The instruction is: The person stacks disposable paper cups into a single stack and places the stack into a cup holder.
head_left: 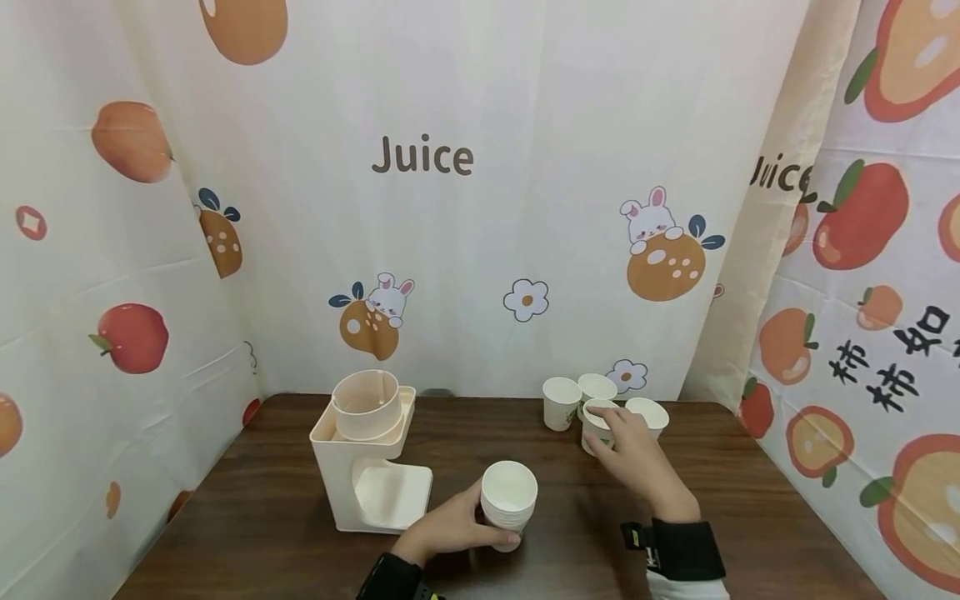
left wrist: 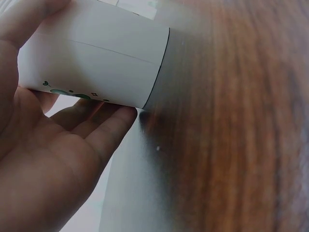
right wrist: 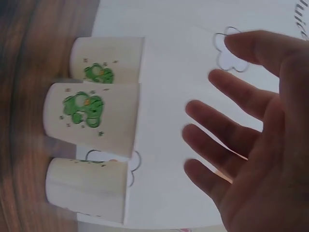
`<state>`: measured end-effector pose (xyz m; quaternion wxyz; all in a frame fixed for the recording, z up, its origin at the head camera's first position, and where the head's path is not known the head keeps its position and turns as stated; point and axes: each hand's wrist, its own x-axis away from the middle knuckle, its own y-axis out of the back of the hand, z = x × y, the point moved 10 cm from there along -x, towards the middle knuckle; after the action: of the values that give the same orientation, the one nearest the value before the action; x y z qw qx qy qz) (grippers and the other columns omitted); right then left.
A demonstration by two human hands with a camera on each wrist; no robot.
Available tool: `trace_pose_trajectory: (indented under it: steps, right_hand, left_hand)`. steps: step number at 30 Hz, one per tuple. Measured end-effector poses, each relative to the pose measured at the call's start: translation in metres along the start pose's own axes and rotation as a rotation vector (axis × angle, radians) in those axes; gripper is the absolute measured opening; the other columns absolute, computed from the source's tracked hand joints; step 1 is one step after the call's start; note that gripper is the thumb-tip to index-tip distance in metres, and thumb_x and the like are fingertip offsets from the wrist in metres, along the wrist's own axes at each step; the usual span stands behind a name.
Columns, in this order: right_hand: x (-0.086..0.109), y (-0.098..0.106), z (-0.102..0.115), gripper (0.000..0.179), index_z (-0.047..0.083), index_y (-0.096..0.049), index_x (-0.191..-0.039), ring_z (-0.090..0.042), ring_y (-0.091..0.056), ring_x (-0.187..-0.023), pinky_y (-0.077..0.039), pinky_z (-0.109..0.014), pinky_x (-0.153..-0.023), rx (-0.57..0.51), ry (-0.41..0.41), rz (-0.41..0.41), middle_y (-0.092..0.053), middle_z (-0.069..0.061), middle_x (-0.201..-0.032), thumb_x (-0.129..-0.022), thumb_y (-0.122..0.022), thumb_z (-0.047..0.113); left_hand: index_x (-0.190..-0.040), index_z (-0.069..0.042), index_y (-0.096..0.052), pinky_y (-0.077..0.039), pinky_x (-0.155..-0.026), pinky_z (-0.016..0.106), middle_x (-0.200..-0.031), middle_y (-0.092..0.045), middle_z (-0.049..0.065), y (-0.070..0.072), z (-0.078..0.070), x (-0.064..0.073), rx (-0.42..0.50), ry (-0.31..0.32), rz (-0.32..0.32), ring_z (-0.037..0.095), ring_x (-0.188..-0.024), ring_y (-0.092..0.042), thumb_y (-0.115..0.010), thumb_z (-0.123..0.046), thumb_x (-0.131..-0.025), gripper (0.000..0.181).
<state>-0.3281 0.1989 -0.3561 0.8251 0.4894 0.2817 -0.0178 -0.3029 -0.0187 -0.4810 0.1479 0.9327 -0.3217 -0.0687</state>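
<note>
My left hand (head_left: 452, 527) grips a stack of white paper cups (head_left: 510, 492) from the left side, low over the front middle of the table. Several nested rims show, and the left wrist view has the outer cup (left wrist: 106, 53) with a bit of green print, fingers curled round it. Farther right, my right hand (head_left: 639, 458) reaches over several single white paper cups (head_left: 560, 407) standing upright in a cluster at the back. In the right wrist view its fingers are spread and relaxed, apart from the cups with green cartoon prints (right wrist: 91, 116), and nothing is between them.
A cream-coloured machine (head_left: 337, 483) with a round open top container (head_left: 367, 408) and a flat base plate (head_left: 393, 496) stands left of the cup stack. Behind the dark wooden table (head_left: 247, 500) hangs a white fruit-printed curtain (head_left: 480, 233).
</note>
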Motion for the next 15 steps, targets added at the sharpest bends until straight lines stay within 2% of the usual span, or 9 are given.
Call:
trace_pose_trajectory:
  steps: [7, 15]
  right_hand:
    - [-0.004, -0.008, -0.024, 0.038, -0.001, -0.066, -0.125, -0.049, -0.055, -0.11, -0.044, -0.062, -0.089, 0.082, -0.042, -0.059, -0.062, -0.027, -0.118, -0.09, -0.074, 0.013]
    - [-0.018, -0.017, -0.043, 0.036, -0.003, -0.067, -0.123, -0.048, -0.055, -0.106, -0.045, -0.061, -0.088, 0.108, -0.051, -0.089, -0.061, -0.026, -0.113, -0.091, -0.072, 0.014]
  left_hand:
    - [-0.151, -0.021, -0.035, -0.041, -0.099, 0.041, -0.127, -0.058, -0.007, -0.002, 0.001, 0.001, -0.008, -0.011, 0.001, 0.015, -0.119, -0.055, -0.084, -0.027, -0.083, 0.085]
    - [-0.151, -0.023, -0.035, -0.04, -0.1, 0.041, -0.127, -0.058, -0.009, 0.001, 0.0, 0.001, -0.001, -0.002, -0.012, 0.015, -0.12, -0.054, -0.085, -0.024, -0.082, 0.085]
